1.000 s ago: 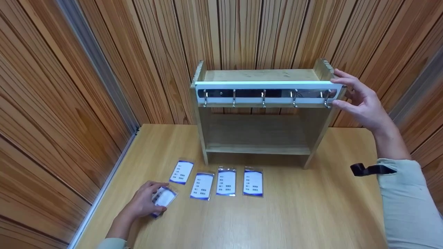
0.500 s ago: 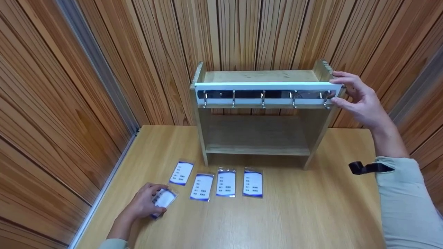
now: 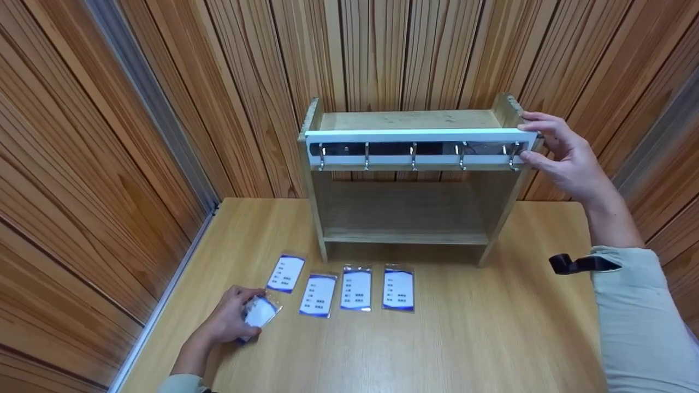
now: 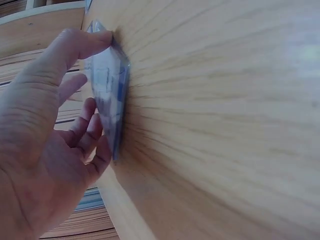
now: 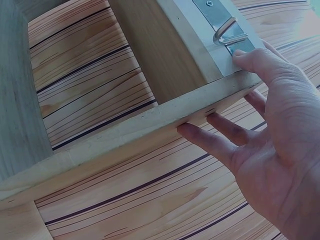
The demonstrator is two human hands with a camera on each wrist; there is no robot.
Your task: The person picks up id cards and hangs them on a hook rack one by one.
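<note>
My left hand (image 3: 226,319) is at the left of the table, thumb and fingers on opposite edges of a plastic-sleeved card (image 3: 260,312). That card (image 4: 107,82) stands slightly tilted against the tabletop in the left wrist view; the hand covers part of it. At the upper right my right hand (image 3: 568,161) holds the end of the white hook rail (image 3: 390,159) on the front of a wooden shelf (image 3: 404,213). In the right wrist view the thumb presses the rail's end by a metal hook (image 5: 227,32), while other fingers touch the shelf's outer side panel (image 5: 100,140).
Several more sleeved cards lie face up before the shelf, among them a left one (image 3: 285,273) and a right one (image 3: 398,287). Wood-panelled walls (image 3: 136,164) enclose the table (image 3: 437,338) at the back and sides. A black strap (image 3: 584,265) hangs at the right sleeve.
The card under the left hand has turned and shifted very slightly. The right hand stays at the rail's end, and the head view has moved a little.
</note>
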